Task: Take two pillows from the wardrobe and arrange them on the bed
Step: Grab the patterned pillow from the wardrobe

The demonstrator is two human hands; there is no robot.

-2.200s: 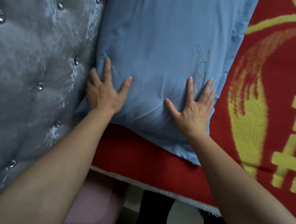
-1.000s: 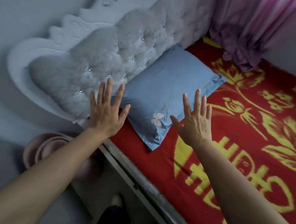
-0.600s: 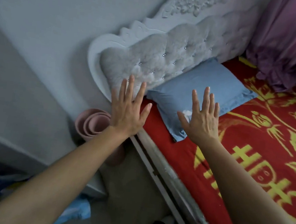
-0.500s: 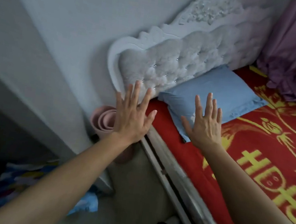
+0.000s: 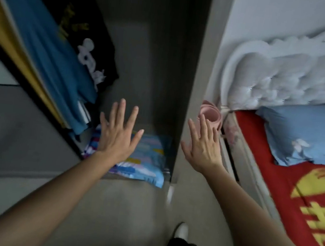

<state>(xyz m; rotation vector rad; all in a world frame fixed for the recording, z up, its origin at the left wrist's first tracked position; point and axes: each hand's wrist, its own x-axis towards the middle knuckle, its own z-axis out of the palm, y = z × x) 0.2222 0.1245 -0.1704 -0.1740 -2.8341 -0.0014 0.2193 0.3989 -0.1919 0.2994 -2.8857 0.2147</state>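
Note:
A plain blue pillow (image 5: 309, 131) lies on the red and yellow bedspread (image 5: 302, 203) against the grey tufted headboard (image 5: 283, 81) at the right. At the bottom of the open wardrobe (image 5: 145, 58) lies a patterned light-blue pillow (image 5: 146, 162), partly hidden behind my left hand. My left hand (image 5: 117, 135) is held out in front of it with fingers spread, holding nothing. My right hand (image 5: 202, 146) is also spread and empty, near the wardrobe's side panel.
Blue, yellow and black clothes (image 5: 49, 50) hang in the wardrobe's left part. Pink stacked basins (image 5: 210, 114) stand between the wardrobe and the bed frame. My shoe (image 5: 181, 230) is on the grey floor (image 5: 125, 211) below.
I have turned left, away from the bed toward the open wardrobe. Both hands left the blue pillow on the bed and now hover, spread, before the wardrobe.

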